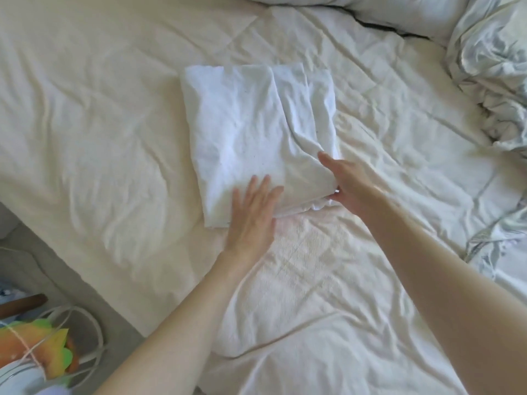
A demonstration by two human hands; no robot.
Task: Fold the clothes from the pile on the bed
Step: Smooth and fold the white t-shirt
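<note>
A white garment (251, 129), folded into a rough rectangle, lies in the middle of the cream bed (85, 109). My left hand (252, 215) lies flat on its near edge, fingers straight and pressing the cloth down. My right hand (346, 183) is at the garment's near right corner, thumb on top and fingers tucked under the edge, gripping the folded layers.
A crumpled white and grey duvet or pile of cloth (493, 81) is bunched along the right side of the bed. White pillows (385, 12) lie at the far edge. Off the bed at the lower left are a colourful object (37, 349) and white cords (85, 334).
</note>
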